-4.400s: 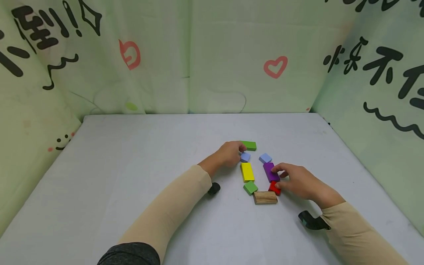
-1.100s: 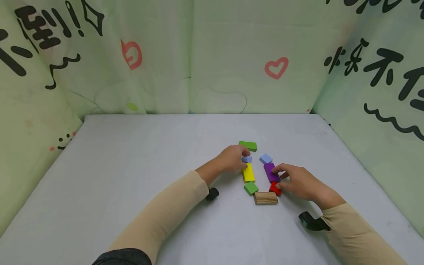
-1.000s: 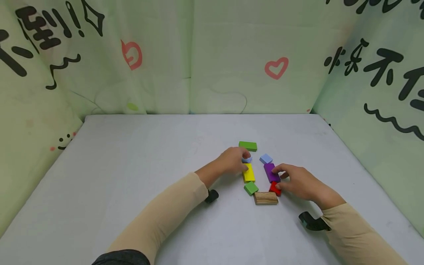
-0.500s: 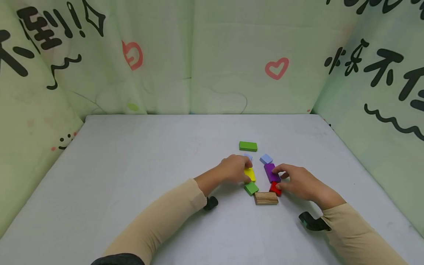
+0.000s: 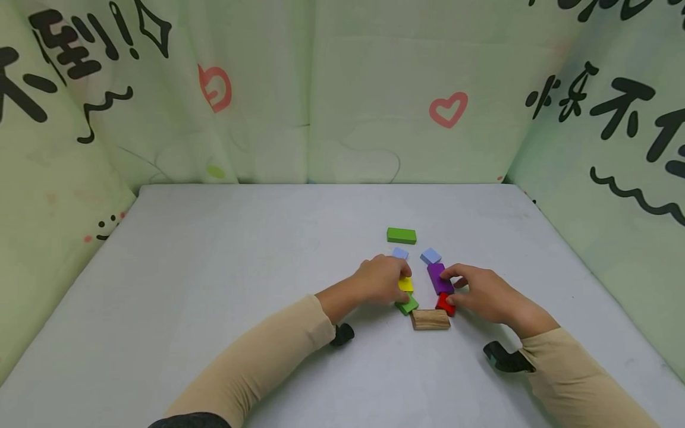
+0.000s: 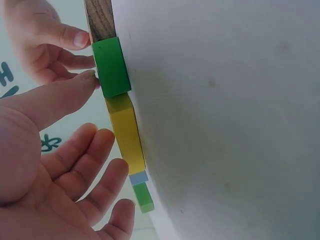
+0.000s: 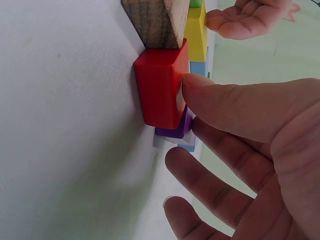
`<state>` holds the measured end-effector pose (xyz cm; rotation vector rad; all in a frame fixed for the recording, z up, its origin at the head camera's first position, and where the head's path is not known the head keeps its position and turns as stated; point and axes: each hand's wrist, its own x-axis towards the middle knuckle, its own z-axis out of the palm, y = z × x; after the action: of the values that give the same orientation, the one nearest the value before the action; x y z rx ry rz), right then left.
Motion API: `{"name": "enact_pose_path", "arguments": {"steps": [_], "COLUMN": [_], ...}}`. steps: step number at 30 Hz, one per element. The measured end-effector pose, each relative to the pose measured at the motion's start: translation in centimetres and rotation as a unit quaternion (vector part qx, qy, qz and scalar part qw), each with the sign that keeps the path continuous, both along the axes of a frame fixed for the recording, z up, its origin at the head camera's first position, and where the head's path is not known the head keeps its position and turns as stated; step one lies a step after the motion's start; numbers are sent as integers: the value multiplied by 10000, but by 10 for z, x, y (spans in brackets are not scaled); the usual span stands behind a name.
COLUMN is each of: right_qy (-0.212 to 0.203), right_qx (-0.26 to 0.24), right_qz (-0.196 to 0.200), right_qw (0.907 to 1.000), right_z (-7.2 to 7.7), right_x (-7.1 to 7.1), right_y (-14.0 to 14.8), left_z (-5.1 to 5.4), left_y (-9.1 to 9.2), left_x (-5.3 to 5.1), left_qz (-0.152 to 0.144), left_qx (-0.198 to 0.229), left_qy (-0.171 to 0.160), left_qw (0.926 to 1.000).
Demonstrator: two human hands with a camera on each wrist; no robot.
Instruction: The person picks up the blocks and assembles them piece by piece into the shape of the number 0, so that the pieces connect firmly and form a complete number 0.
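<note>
Coloured blocks lie in a ring on the white table. My left hand (image 5: 381,279) hovers over the ring's left side, thumb on the green block (image 6: 111,67) and other fingers loosely bent by the yellow block (image 6: 126,132). On the right side my right hand (image 5: 484,292) has its thumb on the red block (image 7: 159,90) and a finger on the purple block (image 5: 437,277). Neither hand wraps round a block. A wood-grain block (image 5: 430,320) closes the near end. At the far end sit two light blue blocks, the left one (image 5: 399,253) partly covered and the right one (image 5: 430,256) in full view.
A long green block (image 5: 401,236) lies a little beyond the light blue ones. The white table (image 5: 214,267) extends widely to the left and in front. Pale green printed curtains (image 5: 364,89) stand behind and at both sides. Black straps with cameras are on the wrists.
My left hand has come nearer, from the left light blue block down past the yellow block to the small green one. The right hand has kept its place, and the blocks look nearly unchanged.
</note>
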<state>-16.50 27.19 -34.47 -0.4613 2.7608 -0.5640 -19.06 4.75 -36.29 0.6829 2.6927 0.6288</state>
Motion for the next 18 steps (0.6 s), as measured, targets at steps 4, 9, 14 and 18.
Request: {"name": "enact_pose_path", "arguments": {"steps": [4, 9, 14, 18], "right_qy": [-2, -1, 12, 12], "right_qx": [-3, -5, -27, -48], "right_qz": [-2, -2, 6, -8], "right_qw": [10000, 10000, 10000, 10000], "right_z": [0, 0, 0, 0], "right_x": [0, 0, 1, 1], "right_y": [0, 1, 1, 1], "left_z": [1, 2, 3, 4], "left_y": [1, 2, 2, 1], "left_x": [2, 3, 4, 5], "left_qz": [38, 73, 81, 74], "left_qx": [-63, -104, -149, -190], "left_qy": [35, 50, 51, 51], "left_qw": [10000, 9999, 9998, 9998]}}
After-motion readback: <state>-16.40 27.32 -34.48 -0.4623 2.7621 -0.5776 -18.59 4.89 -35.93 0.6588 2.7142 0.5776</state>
